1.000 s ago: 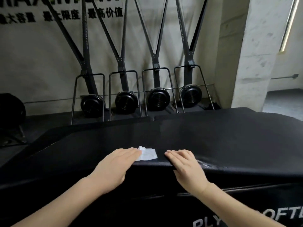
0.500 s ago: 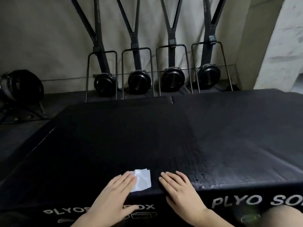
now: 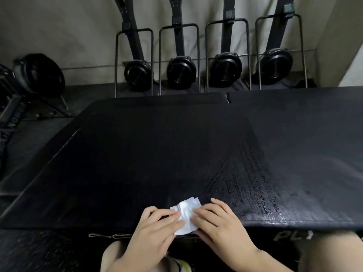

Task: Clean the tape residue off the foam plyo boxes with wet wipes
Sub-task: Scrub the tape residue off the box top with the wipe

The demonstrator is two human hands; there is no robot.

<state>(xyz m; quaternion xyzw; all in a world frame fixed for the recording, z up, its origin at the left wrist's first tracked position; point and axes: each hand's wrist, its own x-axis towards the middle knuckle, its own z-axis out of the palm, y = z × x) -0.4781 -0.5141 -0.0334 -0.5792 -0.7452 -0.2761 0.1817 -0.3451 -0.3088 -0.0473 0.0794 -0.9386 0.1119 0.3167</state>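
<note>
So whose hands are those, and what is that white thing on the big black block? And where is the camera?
The camera sits on a person's head and looks forward and down, so you see what that person sees. The two bare hands are that person's own. The left hand and the right hand both hold a small folded white wet wipe between their fingers, at the near edge of a big black foam plyo box. That is a soft block people jump onto in a gym. To the right of the hands, the box's top has a shiny wet patch with streaks. Farther back, four black machines with round wheels stand in a row against the pale wall. A black fan-like machine sits on the floor at the far left. The person means to wipe sticky tape marks off the box.
</note>
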